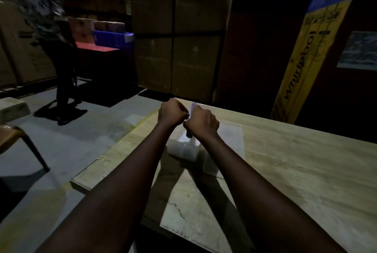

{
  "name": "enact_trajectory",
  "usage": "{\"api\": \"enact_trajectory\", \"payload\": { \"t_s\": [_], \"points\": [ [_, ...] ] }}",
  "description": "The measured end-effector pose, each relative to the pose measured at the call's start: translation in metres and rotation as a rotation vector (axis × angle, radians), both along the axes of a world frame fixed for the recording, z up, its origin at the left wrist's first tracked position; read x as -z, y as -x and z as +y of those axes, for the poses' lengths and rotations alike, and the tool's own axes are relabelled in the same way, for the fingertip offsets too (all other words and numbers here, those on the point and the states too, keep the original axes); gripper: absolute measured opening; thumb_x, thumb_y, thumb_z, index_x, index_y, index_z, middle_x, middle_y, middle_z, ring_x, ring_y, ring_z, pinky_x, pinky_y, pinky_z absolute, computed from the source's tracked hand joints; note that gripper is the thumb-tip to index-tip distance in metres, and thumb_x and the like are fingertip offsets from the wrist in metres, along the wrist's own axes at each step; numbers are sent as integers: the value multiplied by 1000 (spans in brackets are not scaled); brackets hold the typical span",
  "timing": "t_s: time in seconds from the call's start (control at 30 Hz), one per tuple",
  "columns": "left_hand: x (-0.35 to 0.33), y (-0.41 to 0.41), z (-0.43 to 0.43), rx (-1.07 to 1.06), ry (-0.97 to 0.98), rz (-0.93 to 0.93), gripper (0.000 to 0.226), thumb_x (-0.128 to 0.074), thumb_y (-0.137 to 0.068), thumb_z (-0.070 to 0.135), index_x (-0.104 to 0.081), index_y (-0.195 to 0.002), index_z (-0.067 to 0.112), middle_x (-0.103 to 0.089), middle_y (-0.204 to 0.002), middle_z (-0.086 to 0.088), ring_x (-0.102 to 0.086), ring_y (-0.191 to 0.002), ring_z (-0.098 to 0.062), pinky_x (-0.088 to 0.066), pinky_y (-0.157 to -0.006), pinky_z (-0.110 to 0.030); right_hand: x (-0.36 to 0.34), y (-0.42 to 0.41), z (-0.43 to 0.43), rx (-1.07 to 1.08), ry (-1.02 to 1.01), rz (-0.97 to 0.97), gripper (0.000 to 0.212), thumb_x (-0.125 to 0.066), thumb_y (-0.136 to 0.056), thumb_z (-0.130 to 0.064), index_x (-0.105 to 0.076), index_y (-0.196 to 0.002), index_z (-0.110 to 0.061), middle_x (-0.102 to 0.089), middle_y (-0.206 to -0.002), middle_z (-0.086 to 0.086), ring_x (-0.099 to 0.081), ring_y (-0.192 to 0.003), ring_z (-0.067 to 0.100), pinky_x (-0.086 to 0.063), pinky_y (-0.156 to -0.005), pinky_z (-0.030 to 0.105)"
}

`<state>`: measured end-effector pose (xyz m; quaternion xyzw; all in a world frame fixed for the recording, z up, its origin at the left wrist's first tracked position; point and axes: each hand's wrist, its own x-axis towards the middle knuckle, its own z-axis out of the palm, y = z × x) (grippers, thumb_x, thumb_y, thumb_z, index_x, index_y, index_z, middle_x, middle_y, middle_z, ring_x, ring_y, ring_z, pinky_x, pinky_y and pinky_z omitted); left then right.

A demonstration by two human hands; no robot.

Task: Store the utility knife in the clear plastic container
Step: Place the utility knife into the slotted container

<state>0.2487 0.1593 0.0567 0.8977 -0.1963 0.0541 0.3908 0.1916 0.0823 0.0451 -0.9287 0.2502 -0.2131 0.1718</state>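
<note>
1. While both arms reach out over the table (295,163), the right hand (203,123) is closed in a fist around the knife (192,109). The knife stands roughly upright; its pale top end sticks out above the fist and its lower end pokes out below.
2. The left hand (173,110) sits just beside the right hand, fingers curled in, fingertips pinched at the knife's side near the top of the right fist. Exact contact is hard to read in the dim light.
3. The container (184,147) rests on the table directly below the right hand, well under the knife. It is clear and its top looks open. The ribbed part just under the fist is too blurred to identify.
4. A flat clear sheet (232,136), possibly a lid, lies on the table just right of the right hand.
5. The knife is in the air above the container, not inside it.
6. Beyond the hands are stacked cardboard boxes (177,36). Far right of the hands leans a yellow box (306,52).
7. Far left of the left hand, another person (47,28) stands on the floor near a blue bin (110,38).
</note>
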Motion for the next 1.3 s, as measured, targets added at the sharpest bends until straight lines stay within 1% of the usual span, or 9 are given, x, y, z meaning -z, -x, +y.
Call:
{"api": "enact_trajectory", "payload": {
  "t_s": [0.1,0.17,0.37,0.47,0.57,0.7,0.93,1.13,1.3],
  "points": [
    [12,-6,2,32,-70,-16,21,-74,-82,16,-80,-102,20,-78,-107,-6,-71,-104,-24,-58,-91,-40,8,-7,-3,17,48,72,34,-67,-76,-28,-60,-106,-14,-67,-106,13,-63,-98,33,-40,-69,33],
    [19,-8,3,32,-101,-34,31,-71,-81,10,-77,-108,24,-76,-113,-3,-68,-110,-23,-57,-93,-43,13,-12,-3,31,112,144,36,-67,-79,-33,-61,-109,-14,-66,-109,11,-62,-99,32,-41,-70,34],
    [35,-17,1,75,-158,-131,49,-61,-70,-5,-78,-108,21,-75,-115,-9,-68,-107,-26,-58,-84,-36,25,-24,1,51,383,396,39,-60,-85,-34,-56,-121,-20,-62,-117,3,-58,-106,26,-42,-79,36],
    [39,-18,0,73,-126,-160,44,-62,-70,-1,-79,-105,19,-76,-113,-9,-69,-107,-27,-57,-84,-36,28,-26,3,43,476,484,39,-57,-88,-34,-54,-125,-22,-60,-121,1,-55,-112,24,-41,-85,38],
    [41,-18,-1,74,-103,-162,32,-70,-75,11,-79,-105,18,-76,-114,-9,-69,-107,-28,-57,-87,-38,27,-28,5,10,454,563,52,-55,-89,-40,-45,-136,-22,-54,-135,3,-48,-125,28,-36,-97,45],
    [43,-18,-2,57,-82,-178,28,-74,-79,18,-78,-107,15,-74,-116,-10,-68,-108,-27,-57,-88,-39,25,-25,7,-12,458,595,55,-52,-90,-44,-42,-139,-20,-51,-139,6,-45,-129,30,-32,-103,49],
    [39,-12,-3,11,-120,-186,28,-65,-82,17,-77,-108,19,-74,-118,-7,-66,-111,-30,-57,-89,-44,23,-15,2,-16,290,386,36,-59,-86,-27,-57,-121,-19,-58,-127,10,-43,-120,38,-35,-95,45],
    [14,11,-21,-1,-164,-282,30,-58,-86,36,-76,-108,26,-72,-118,-5,-63,-115,-31,-47,-95,-45,7,8,-20,-25,185,107,24,-52,-88,-27,-62,-107,-16,-62,-115,12,-42,-117,39,-38,-88,45],
    [-17,44,-51,126,-30,-296,28,-65,-78,35,-77,-96,19,-76,-103,-8,-70,-96,-30,-54,-75,-35,-11,49,-60,59,149,-51,32,-57,-86,-35,-59,-115,-21,-58,-123,12,-43,-118,39,-40,-90,49]
  ]
}}
